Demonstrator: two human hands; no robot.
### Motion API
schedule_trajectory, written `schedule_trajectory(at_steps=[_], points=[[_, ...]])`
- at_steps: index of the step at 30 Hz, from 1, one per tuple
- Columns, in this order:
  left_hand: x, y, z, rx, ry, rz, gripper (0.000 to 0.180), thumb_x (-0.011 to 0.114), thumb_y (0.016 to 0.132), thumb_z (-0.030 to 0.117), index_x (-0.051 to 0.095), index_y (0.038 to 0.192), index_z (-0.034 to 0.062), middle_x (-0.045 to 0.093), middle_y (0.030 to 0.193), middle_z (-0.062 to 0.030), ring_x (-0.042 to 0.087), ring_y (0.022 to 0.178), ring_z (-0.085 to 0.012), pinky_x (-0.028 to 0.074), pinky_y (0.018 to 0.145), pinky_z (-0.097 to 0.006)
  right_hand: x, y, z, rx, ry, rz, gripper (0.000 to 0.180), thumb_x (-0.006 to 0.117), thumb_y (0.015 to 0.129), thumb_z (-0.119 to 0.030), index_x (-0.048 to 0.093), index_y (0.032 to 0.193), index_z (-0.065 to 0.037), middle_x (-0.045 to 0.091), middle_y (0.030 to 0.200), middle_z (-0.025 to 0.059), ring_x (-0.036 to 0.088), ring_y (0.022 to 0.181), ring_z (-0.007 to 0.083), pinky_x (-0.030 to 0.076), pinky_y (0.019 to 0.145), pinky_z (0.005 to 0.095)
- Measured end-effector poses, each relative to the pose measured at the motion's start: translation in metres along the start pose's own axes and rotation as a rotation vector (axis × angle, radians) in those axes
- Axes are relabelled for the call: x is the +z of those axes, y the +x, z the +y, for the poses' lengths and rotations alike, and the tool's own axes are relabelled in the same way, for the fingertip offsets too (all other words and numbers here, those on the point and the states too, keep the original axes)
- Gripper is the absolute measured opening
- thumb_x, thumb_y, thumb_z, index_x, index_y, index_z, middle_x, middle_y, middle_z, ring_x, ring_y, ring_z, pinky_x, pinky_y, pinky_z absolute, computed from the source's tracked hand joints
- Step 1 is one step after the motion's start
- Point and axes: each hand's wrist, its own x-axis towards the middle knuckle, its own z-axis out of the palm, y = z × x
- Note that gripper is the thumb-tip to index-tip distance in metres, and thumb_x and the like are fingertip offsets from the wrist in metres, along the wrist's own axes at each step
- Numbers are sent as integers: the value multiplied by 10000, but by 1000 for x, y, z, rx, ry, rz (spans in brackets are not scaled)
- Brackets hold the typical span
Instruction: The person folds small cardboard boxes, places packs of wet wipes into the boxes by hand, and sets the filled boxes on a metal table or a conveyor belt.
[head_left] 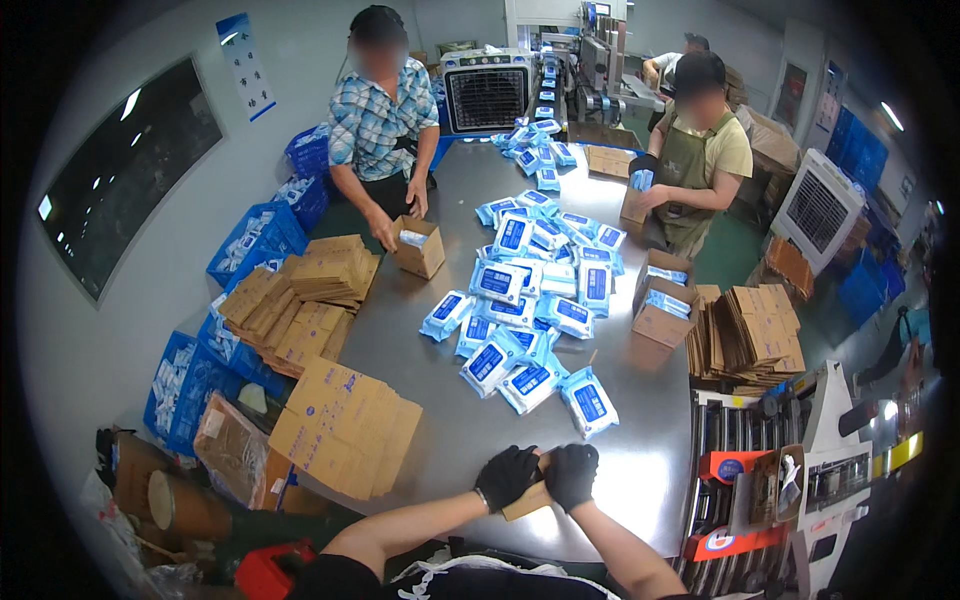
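Both gloved hands meet at the near table edge: left hand point(506, 474) and right hand point(572, 473) each curl shut round one small flat carton point(527, 498), gripping opposite sides, likely to square it open. Blue wipe packs point(530, 290) sprawl down the steel table point(440, 400) within everyone's reach. Flat carton stacks point(345, 425) sit at the left as ready stock. Two other people across the table hold open boxes point(420, 247), packs going in.

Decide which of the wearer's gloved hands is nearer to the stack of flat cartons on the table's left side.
Left. The left hand is on the side toward the stack of flat cartons; the right hand is beyond it, farther away. Both grip a small cardboard piece.
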Motion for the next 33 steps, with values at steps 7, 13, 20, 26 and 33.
schedule_trajectory(at_steps=[7, 13, 20, 26, 33], points=[[-7, -32, 23, -75, -11, -63, 956, 791, 674, 414, 321, 1465, 156, 291, 1438, -326, 307, 1330, -484, 264, 1082, -556, 138, -72, 113, 804, 1357, -189, 289, 533, 942, -293, 584, 1016, -18, 642, 946, 90, 619, 835, 233, 482, 776, 352], [29, -96, -40, -119, -789, 122, 914, 787, 740, 345, 301, 1465, 74, 402, 1420, -186, 444, 1266, -319, 384, 1022, -439, -15, -67, 1, 618, 1073, 149, 381, 635, 903, -403, 628, 960, -26, 642, 745, 37, 616, 656, 194, 501, 644, 322], [101, -71, -66, -721, -1096, 24, 379, 570, 946, 395, 600, 1155, 80, 662, 1089, -81, 624, 993, -229, 489, 885, -372, 55, -69, -81, 82, 193, -158, 219, 578, 861, -258, 656, 921, -62, 667, 797, 174, 658, 737, 345, 515, 682, 454], [30, -40, -25, -861, -407, -161, 373, 530, 852, 241, 576, 1168, 47, 669, 954, -245, 637, 920, -429, 502, 818, -504, -43, 14, -42, -226, 474, -463, 237, 567, 873, -277, 673, 916, -69, 669, 1048, 164, 643, 945, 262, 495, 823, 357], [31, -39, -11, -905, -322, -162, 363, 519, 864, 247, 583, 1187, 95, 678, 948, -214, 646, 874, -410, 509, 776, -501, 88, 134, 159, 597, -23, -180, 631, 846, 655, -394, 591, 1121, -53, 664, 1025, 170, 651, 948, 367, 541, 818, 432]])
